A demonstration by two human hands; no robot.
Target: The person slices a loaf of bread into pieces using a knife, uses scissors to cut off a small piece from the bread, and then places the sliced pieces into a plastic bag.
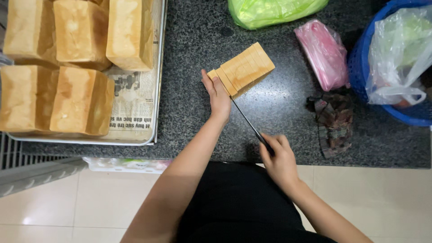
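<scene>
Bread, a sliced loaf [245, 68], lies on the dark speckled table [288, 112], at about 12 o'clock from the person's body. The left hand [218, 96] lies flat with fingers together against the loaf's near end, probably to keep the slices from falling. The right hand [280, 157] is closed around the handle of a long knife [245, 118], whose blade goes up to 11 o'clock and meets the end slice; the tip is hidden. At 9 o'clock a tray [155, 103] lined with newspaper carries whole loaves [81, 96]. At 3 o'clock lie a pink bag [324, 54], a dark cloth [333, 121] and a blue basket [360, 58]. Between them the table has open room, and its near edge is close to the right hand.
</scene>
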